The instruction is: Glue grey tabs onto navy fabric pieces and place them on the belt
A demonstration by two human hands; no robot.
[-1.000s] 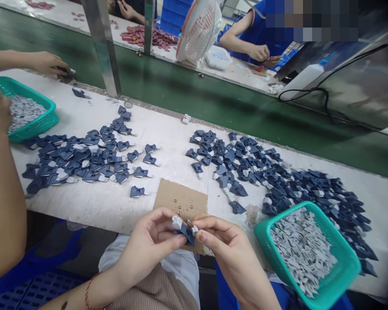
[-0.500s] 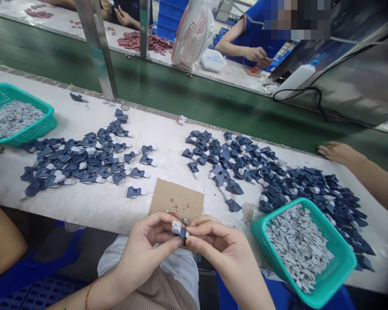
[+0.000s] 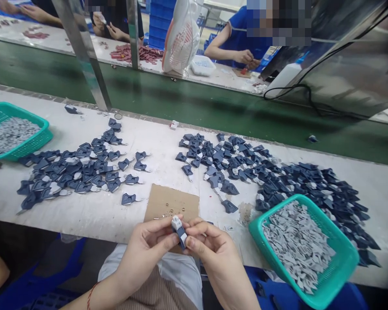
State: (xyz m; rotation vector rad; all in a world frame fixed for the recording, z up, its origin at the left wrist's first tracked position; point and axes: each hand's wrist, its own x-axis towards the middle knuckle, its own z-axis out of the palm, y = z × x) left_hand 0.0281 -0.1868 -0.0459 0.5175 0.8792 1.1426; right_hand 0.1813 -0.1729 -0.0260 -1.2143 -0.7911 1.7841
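Note:
Between my two hands is a small dark blue and light grey plastic part [image 3: 181, 234], tilted, with its grey end up. My left hand [image 3: 151, 243] is closed on its left side, thumb and fingers pinching it. My right hand [image 3: 210, 245] also pinches it, from the right near its lower end. Just behind my fingers lies a piece of brown cardboard [image 3: 171, 198] with several tiny metal bits [image 3: 172, 211] on it. Similar blue parts form a left pile [image 3: 87, 165] and a larger right pile [image 3: 307, 185].
A green basket [image 3: 257, 234] of grey pieces stands at right, and another green basket [image 3: 42, 140] at far left. A single blue part [image 3: 312, 138] lies on the green belt [image 3: 142, 97]. Metal posts [image 3: 89, 64] rise along the bench. Co-workers [image 3: 236, 47] sit across the belt.
The held part has turned so its blue side shows more. The other person's hand at the right has left view, and a blue part now lies on the belt. My view has shifted slightly.

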